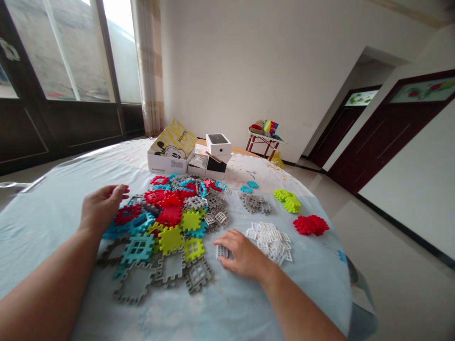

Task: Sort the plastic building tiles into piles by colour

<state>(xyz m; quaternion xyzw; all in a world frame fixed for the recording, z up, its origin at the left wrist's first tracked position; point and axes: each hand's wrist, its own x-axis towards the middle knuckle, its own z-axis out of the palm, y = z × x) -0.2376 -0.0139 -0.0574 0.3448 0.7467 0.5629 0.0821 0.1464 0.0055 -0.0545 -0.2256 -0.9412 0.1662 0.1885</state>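
Note:
My right hand (238, 253) is low over the table, its thumb and fingers closed on a small white lattice window piece (222, 251). Just to its right lies a heap of similar white window pieces (272, 240). At the left edge of a mixed pile of interlocking plastic building pieces (170, 215), my left hand (103, 207) hovers with loosely bent fingers and nothing visible in them. Under and beside it are a red window piece (127, 214) and blue pieces (140, 222). Grey square frames (135, 283) and lime green squares (170, 239) lie at the pile's near side.
Sorted groups sit on the right: grey gear-like pieces (253, 203), blue ones (252, 184), lime green ones (287, 201) and red ones (310, 225). Behind the pile stand an open yellow-and-white box (167, 163) and a white phone box (218, 144). A pale cloth (249, 303) covers the round table.

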